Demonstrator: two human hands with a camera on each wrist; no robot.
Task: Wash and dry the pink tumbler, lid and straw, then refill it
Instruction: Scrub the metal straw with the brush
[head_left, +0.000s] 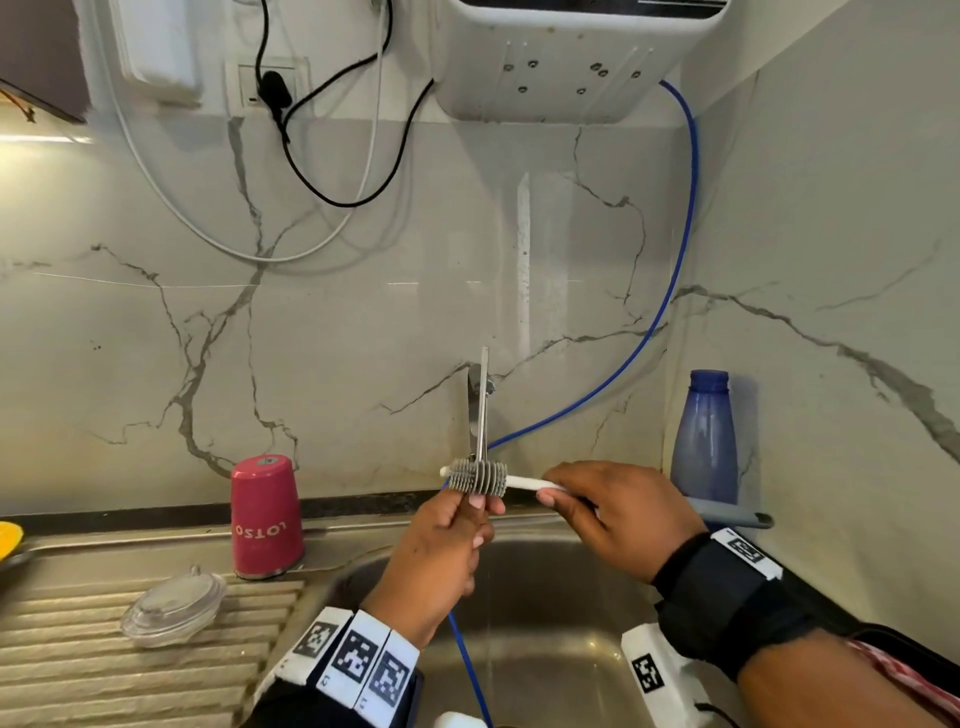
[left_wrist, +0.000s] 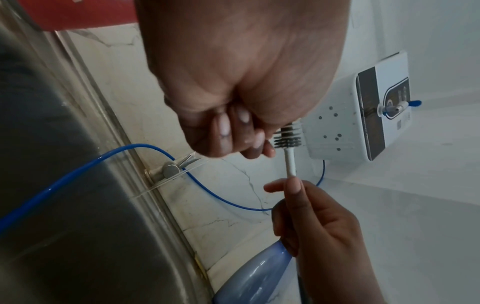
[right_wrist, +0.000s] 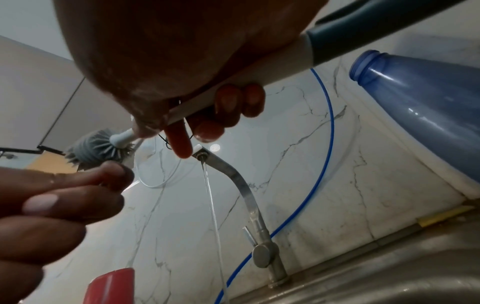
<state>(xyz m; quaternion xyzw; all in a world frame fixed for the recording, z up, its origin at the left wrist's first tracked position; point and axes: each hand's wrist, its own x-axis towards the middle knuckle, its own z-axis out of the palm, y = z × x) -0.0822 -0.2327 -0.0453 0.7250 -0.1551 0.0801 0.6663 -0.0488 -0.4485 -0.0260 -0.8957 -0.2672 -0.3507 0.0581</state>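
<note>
My left hand (head_left: 480, 512) grips the lower end of a metal straw (head_left: 485, 364) and holds it upright over the sink. My right hand (head_left: 556, 493) holds the white handle of a bottle brush, whose grey bristle head (head_left: 478, 477) lies across the straw just above my left fingers. The pink tumbler (head_left: 266, 519) stands upside down on the draining board, left of the basin. Its clear lid (head_left: 174, 605) lies on the ribbed board in front of it. In the right wrist view the brush head (right_wrist: 91, 148) sits above my left fingers (right_wrist: 78, 193).
A thin stream of water (right_wrist: 211, 197) runs from the steel tap (right_wrist: 241, 185) into the sink (head_left: 545, 597). A blue bottle (head_left: 705, 441) stands in the right corner. A blue hose (head_left: 670, 291) hangs from the wall unit (head_left: 566, 57) down into the basin.
</note>
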